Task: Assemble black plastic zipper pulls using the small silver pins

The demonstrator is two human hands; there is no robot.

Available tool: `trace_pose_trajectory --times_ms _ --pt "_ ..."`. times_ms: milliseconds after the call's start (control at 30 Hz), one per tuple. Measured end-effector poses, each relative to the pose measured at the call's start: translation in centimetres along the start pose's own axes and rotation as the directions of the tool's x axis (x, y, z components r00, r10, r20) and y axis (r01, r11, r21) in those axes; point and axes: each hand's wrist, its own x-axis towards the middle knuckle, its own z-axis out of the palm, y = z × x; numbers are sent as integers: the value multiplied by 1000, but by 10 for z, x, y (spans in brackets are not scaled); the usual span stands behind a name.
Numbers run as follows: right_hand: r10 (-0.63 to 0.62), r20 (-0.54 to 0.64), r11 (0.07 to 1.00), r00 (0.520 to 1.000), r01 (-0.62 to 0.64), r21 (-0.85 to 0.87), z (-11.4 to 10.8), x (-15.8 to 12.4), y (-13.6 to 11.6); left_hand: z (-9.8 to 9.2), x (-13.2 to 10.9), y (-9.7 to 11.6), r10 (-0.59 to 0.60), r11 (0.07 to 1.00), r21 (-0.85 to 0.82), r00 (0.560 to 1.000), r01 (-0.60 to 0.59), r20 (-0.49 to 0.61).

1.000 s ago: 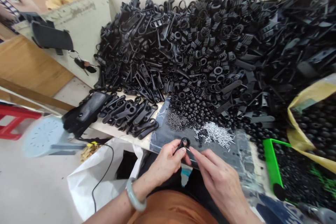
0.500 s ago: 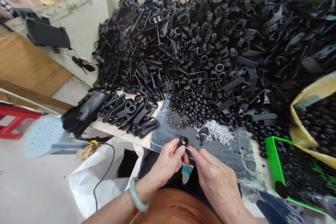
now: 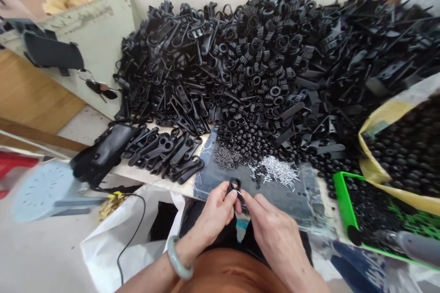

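My left hand (image 3: 217,210) is closed around a black plastic part with a ring-shaped end (image 3: 235,184), held just above the front of the work surface. Against that part, my right hand (image 3: 273,222) pinches thumb and forefinger together. A thin bright sliver at its fingertips looks like a small silver pin (image 3: 238,191), mostly hidden by the fingers. Just beyond the hands lie a heap of silver pins (image 3: 280,170) and a mound of tiny dark grey pieces (image 3: 227,155). Black beads (image 3: 252,139) spread behind them.
A large heap of black plastic parts (image 3: 213,55) fills the back. Black lever-like parts (image 3: 165,149) lie in a row at left, beside a black mesh pouch (image 3: 110,146). At right stand a green tray (image 3: 342,201) and a yellow bag of beads (image 3: 373,146). A white sack (image 3: 103,247) hangs at front left.
The camera view has shifted slightly, so the bench appears farther left and the far background shows more. Both hands keep their hold on the black part, with only slight finger movement.
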Motion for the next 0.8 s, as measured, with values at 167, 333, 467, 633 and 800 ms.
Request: trace_pose_trajectory --times_ms 167,333,467,633,800 --pt "-9 42 996 999 5 90 -6 4 9 -2 -1 0 25 1000 3 999 -25 29" --pt "-54 19 997 998 53 54 -7 5 13 -1 0 -2 24 1000 -6 999 -24 27" --pt "-102 24 994 995 103 -35 -6 4 11 -1 0 -3 20 1000 13 1000 -20 4" --pt "-182 24 961 983 183 -207 -7 8 1 1 1 -7 -4 1000 17 1000 4 -21" --pt "-183 33 941 983 184 -284 -10 12 -10 -1 2 -11 14 999 51 1000 -13 -26"
